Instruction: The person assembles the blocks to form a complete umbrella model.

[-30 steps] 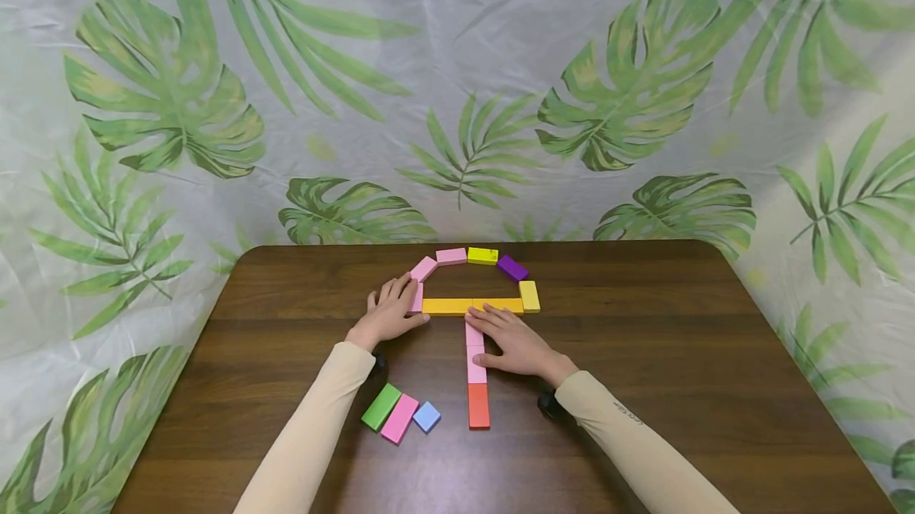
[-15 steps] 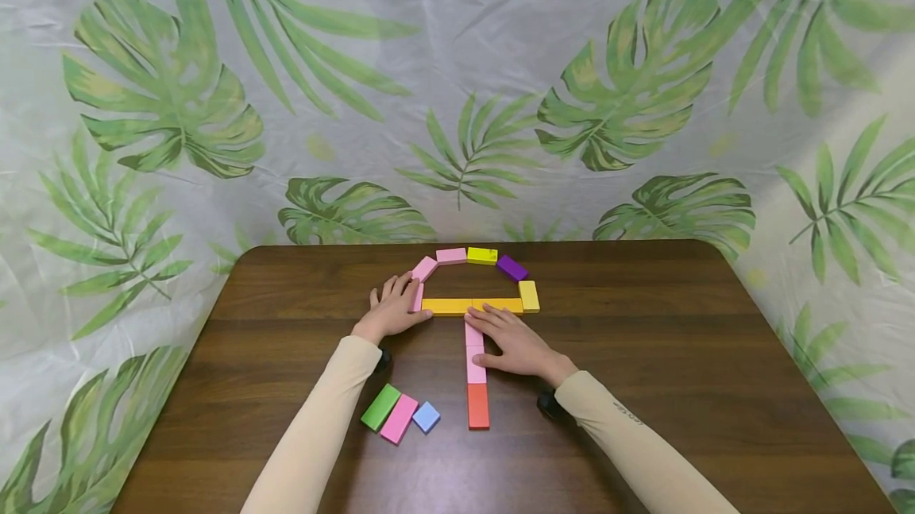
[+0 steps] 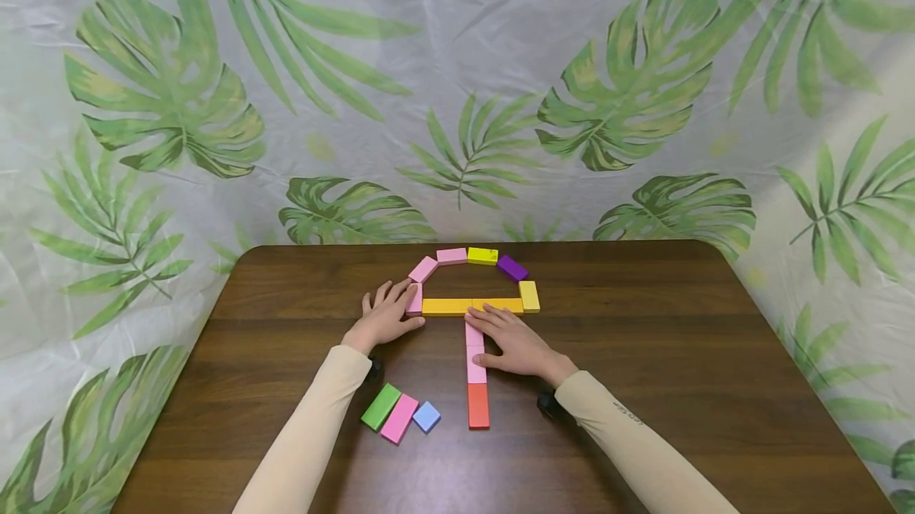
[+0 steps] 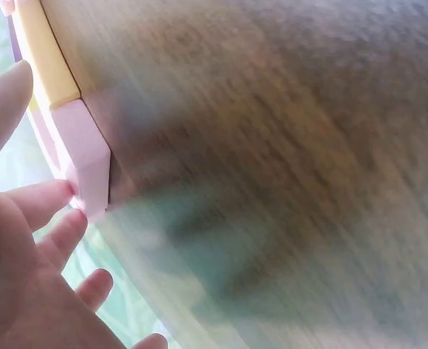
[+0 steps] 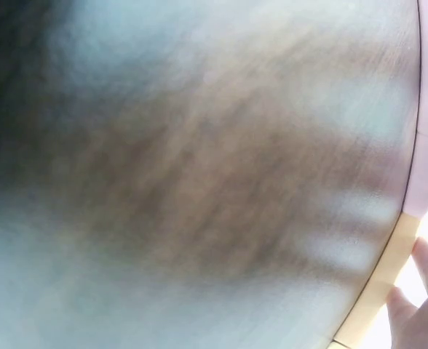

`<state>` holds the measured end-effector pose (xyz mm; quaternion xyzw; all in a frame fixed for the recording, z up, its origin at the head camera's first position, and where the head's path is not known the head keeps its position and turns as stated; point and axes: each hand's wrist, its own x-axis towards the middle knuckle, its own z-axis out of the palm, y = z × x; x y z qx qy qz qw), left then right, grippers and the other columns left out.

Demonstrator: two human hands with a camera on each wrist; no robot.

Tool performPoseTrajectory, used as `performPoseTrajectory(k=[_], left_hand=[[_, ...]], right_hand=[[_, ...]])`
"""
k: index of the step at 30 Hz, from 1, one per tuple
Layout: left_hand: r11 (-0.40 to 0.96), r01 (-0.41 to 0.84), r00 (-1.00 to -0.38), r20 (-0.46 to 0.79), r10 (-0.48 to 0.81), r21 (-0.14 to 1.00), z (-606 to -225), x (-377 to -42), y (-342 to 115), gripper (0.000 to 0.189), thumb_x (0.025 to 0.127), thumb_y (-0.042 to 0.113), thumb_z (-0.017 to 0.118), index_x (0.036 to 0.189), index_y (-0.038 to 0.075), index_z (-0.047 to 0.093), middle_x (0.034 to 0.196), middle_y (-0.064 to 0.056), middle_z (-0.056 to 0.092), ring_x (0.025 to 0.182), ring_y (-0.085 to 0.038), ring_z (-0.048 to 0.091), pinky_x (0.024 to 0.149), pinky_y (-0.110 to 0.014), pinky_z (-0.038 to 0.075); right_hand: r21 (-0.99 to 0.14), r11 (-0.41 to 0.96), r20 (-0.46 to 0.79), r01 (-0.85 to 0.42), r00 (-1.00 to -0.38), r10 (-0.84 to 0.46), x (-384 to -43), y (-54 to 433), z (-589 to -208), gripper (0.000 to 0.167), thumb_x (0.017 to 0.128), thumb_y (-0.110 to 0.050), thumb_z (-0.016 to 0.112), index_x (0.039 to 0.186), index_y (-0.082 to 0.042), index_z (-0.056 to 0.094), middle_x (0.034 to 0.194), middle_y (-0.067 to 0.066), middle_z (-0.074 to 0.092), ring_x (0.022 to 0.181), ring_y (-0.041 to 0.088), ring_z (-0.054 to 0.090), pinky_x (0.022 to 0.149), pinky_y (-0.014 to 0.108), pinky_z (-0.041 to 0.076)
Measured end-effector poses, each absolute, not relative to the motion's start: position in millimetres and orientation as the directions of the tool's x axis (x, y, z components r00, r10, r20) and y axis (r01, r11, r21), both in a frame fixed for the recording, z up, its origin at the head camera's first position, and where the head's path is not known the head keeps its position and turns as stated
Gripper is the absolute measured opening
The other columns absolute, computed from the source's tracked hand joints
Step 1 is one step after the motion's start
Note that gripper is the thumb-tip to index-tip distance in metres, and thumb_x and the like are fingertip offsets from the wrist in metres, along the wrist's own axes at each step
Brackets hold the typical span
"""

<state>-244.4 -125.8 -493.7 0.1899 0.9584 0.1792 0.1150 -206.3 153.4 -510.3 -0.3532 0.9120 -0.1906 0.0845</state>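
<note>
In the head view, my left hand (image 3: 384,317) has its fingers spread, with fingertips on a pink block (image 3: 416,301) at the left end of two orange blocks (image 3: 446,307). Seen from the left wrist, two fingertips touch that pink block (image 4: 86,149) while the thumb is near an orange block (image 4: 48,54). My right hand (image 3: 520,343) lies with extended fingers over the second orange block and the upper of two pink stem blocks (image 3: 475,363). From the right wrist, fingertips rest along an orange block (image 5: 381,280) and a pink one (image 5: 423,174). A red block (image 3: 478,406) ends the stem.
Above the orange row arch tilted pink (image 3: 423,268), pink (image 3: 451,256), lime (image 3: 482,256), purple (image 3: 512,268) and yellow (image 3: 529,296) blocks. Green (image 3: 381,407), hot pink (image 3: 399,419) and blue (image 3: 426,417) blocks lie loose by the left forearm. A leaf-print cloth (image 3: 472,61) hangs behind the table (image 3: 643,434).
My left hand shifts slightly right, then draws back left and toward me, uncovering more of the pink block and the tilted one above. The right hand stays where it was.
</note>
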Motion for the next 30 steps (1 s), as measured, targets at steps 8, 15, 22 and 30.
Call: performPoseTrajectory(k=[8,15,22,30], left_hand=[[0.86,0.313,-0.904,-0.151,0.4,0.404,-492.9,-243.8,-124.2,0.071,0.095,0.04,0.057,0.15,0.006,0.029,0.155,-0.013,0.022,0.14,-0.042,0.011,0.103,-0.069,0.006],[0.852,0.306,-0.906,-0.147,0.398,0.425,-495.1,-247.0,-122.7,0.074,0.094,0.04,0.057,0.151,0.005,0.026,0.156,-0.014,0.018,0.14,-0.042,0.009,0.103,-0.069,0.005],[0.858,0.307,-0.898,-0.172,0.404,0.413,-492.0,-251.1,-119.0,0.074,0.095,0.041,0.055,0.151,0.004,0.024,0.157,-0.012,0.018,0.141,-0.041,0.009,0.103,-0.068,0.004],[0.863,0.312,-0.897,-0.176,0.405,0.397,-491.1,-252.4,-117.2,0.073,0.095,0.041,0.056,0.15,0.003,0.027,0.156,-0.013,0.02,0.14,-0.041,0.01,0.104,-0.068,0.006]], right_hand=[[-0.41,0.671,-0.014,-0.617,-0.732,-0.681,-206.2,154.0,-509.9,0.073,0.091,-0.044,0.058,0.15,-0.008,0.032,0.153,0.009,0.03,0.143,0.031,0.017,0.113,0.048,0.013],[-0.411,0.67,-0.01,-0.619,-0.731,-0.682,-206.5,154.6,-510.7,0.073,0.092,-0.043,0.058,0.15,-0.008,0.032,0.154,0.009,0.03,0.143,0.031,0.017,0.113,0.049,0.013],[-0.412,0.667,-0.01,-0.621,-0.729,-0.684,-207.0,154.4,-511.7,0.073,0.091,-0.045,0.058,0.15,-0.01,0.032,0.154,0.009,0.03,0.143,0.031,0.017,0.113,0.048,0.013],[-0.414,0.665,-0.005,-0.622,-0.729,-0.685,-206.7,154.6,-511.7,0.073,0.091,-0.044,0.058,0.15,-0.009,0.033,0.153,0.009,0.031,0.143,0.031,0.018,0.113,0.048,0.013]])
